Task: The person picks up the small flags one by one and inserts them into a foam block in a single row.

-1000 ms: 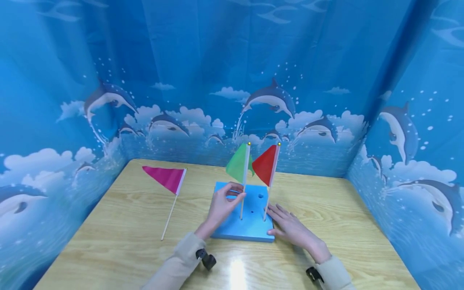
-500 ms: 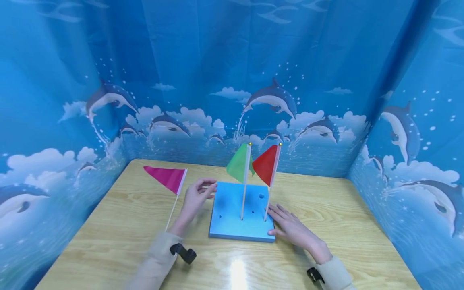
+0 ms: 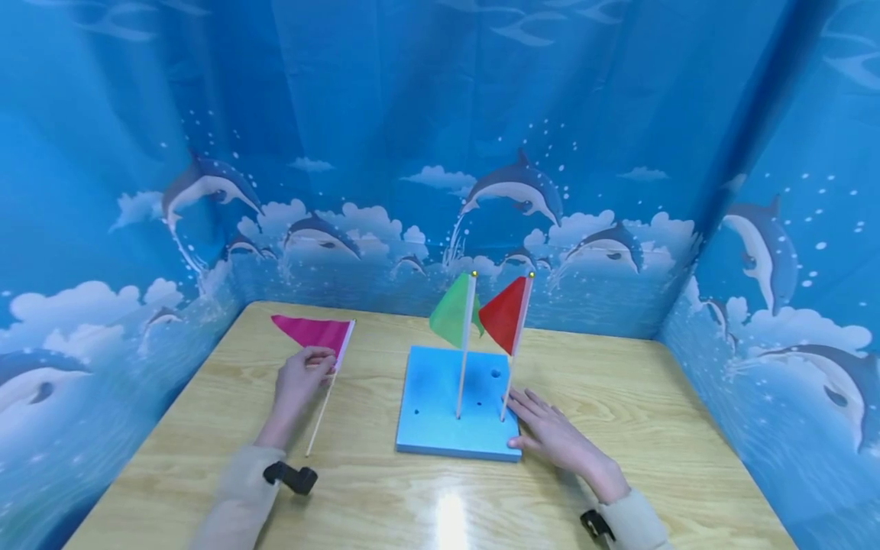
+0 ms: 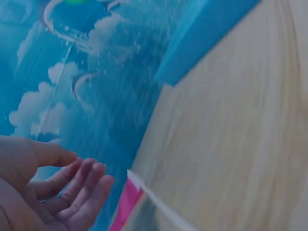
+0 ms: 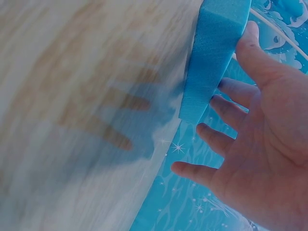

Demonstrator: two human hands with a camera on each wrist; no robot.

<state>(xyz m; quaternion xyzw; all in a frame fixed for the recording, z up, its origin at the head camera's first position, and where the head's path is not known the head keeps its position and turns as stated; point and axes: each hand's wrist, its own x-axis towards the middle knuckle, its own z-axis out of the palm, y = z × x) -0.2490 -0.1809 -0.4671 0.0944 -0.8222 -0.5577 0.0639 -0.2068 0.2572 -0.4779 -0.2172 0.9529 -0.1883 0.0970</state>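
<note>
A pink triangular flag (image 3: 311,330) on a thin stick lies on the left of the table. My left hand (image 3: 296,384) is over it, fingertips right by the white sleeve of its stick. In the left wrist view the fingers bend loosely and the flag shows just beside them, not between them. A blue foam block (image 3: 433,382) with small holes bears a green flag (image 3: 450,312) and a red flag (image 3: 502,313), their sticks standing in it. At the block's right edge my right hand (image 3: 553,434) spreads its fingers, thumb and fingertips touching the foam.
The wooden table (image 3: 619,382) surrounds the block. A blue dolphin-print curtain (image 3: 385,153) closes off the back and both sides. Each wrist wears a black camera strap (image 3: 292,477). The upright sticks stand between the two hands' sides of the block.
My left hand has left the green flag's stick and moved left across the table to the pink flag. The right hand has stayed at the block's edge.
</note>
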